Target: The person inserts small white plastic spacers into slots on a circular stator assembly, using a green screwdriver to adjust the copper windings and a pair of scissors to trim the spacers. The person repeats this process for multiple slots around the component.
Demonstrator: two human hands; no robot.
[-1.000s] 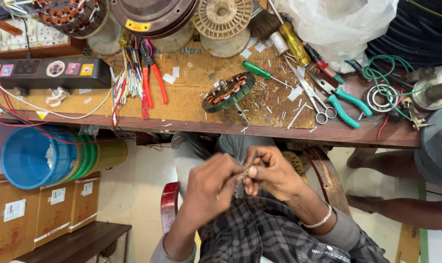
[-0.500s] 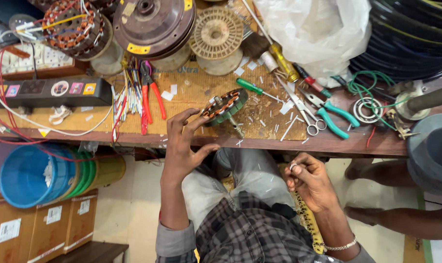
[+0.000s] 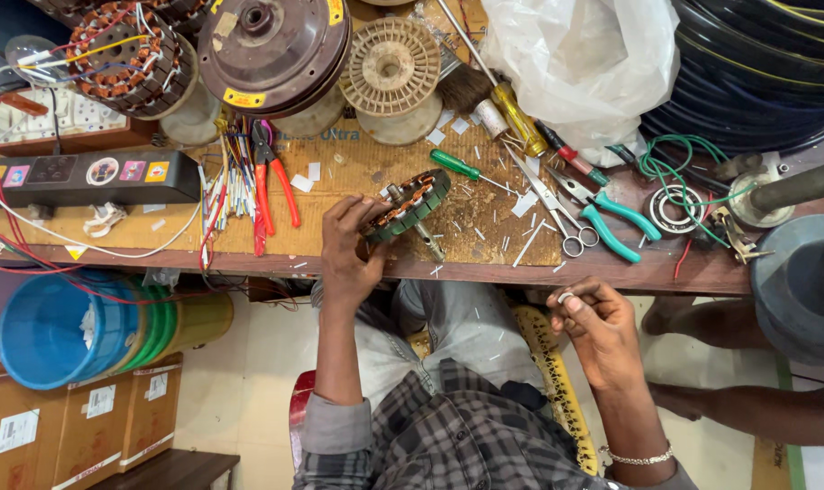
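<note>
Your left hand (image 3: 346, 249) had reached up from your lap and closed on the motor winding (image 3: 405, 206) at the bench (image 3: 484, 263) edge, while your right hand (image 3: 598, 327) dropped away, pinching a small white piece (image 3: 565, 297).

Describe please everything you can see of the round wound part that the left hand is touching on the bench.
The stator is a small ring with a green outer rim and copper-coloured windings around a metal hub with a short shaft. It sits tilted near the front edge of the workbench, among scattered paper scraps. The left hand holds its left side.
</note>
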